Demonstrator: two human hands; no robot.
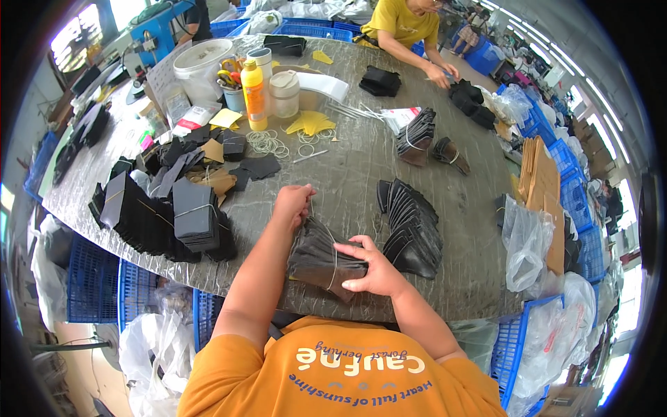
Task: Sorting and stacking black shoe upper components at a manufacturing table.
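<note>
The stack of black pieces (321,258) lies on the grey table (347,167), close to the edge where the person sits. A thin rubber band (334,260) goes around it. The pieces look thin, light and bendy, so the stack is likely soft and could slide apart. It seems best to hold it across the middle, by the band, and squeeze a little.

The right hand (375,272) lies on the right side of the stack. Its fingers are bent and press down on the pieces. The left hand (293,203) is at the far end of the stack. Its fingers are pinched together on the band there. Both arms reach out from the orange shirt (340,368). More black pieces (411,226) fan out just right of the stack.
</note>
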